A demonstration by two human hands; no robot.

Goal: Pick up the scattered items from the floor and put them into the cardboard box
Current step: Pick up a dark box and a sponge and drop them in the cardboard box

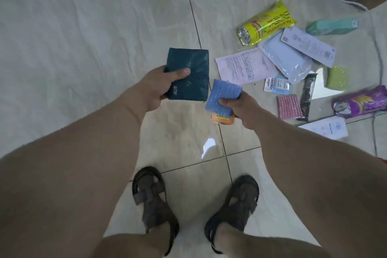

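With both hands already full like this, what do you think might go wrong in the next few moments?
The right hand pinches a blue sponge stacked with an orange item by one end; the lower one may slip out. The left hand grips the dark teal packet, so neither hand can gather the remaining floor items without unloading. The white cable beside the pile could catch a foot.

Dark teal packet [189, 74] in left hand [155, 88], blue sponge [224, 96] in right hand [240, 109]

purple packet [362, 101] blurred at right edge, orange item [223, 119] half-hidden under blue sponge [223, 97]
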